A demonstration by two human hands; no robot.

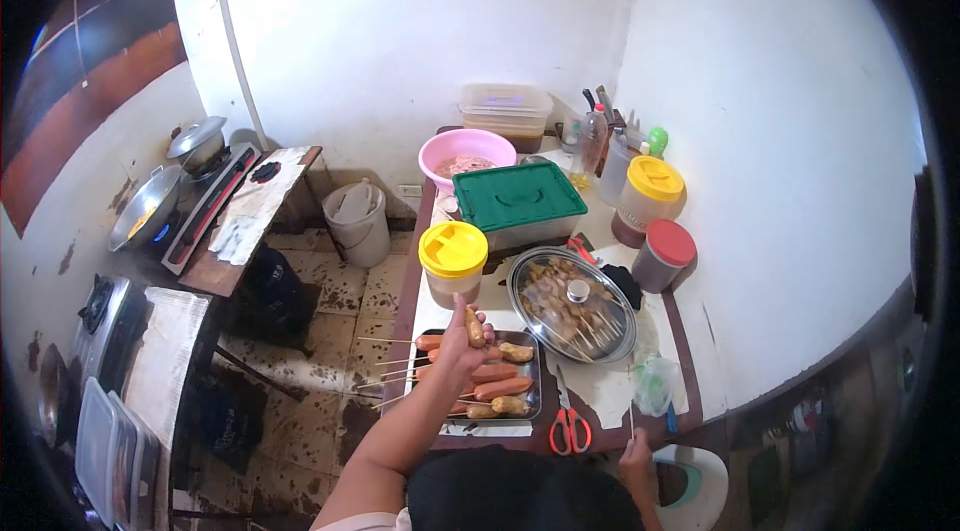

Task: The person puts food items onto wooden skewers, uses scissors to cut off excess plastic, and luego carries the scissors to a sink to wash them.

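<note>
My left hand (461,345) grips a short tan sausage (474,328) above a dark metal tray (535,397). On the tray lie red hot dogs (501,388) and tan sausages (510,405), several of them on sticks that jut past its left side. At the table's front edge, my right hand (636,465) holds a thin bamboo skewer (631,422) upright, apart from the sausage. Between the tray and that hand rest scissors (570,432) with red-orange handles. A clear plastic bag (654,387) sits just beyond the skewer.
Skewered meat fills a round dish under a glass lid (544,267). Behind the tray stand a yellow-lidded tub (453,250), a green-lidded box (517,195) and a pink basin (466,142). A red-lidded jar (666,253) is near the right wall. Leftward, a lit gas stove (214,205) carries pans.
</note>
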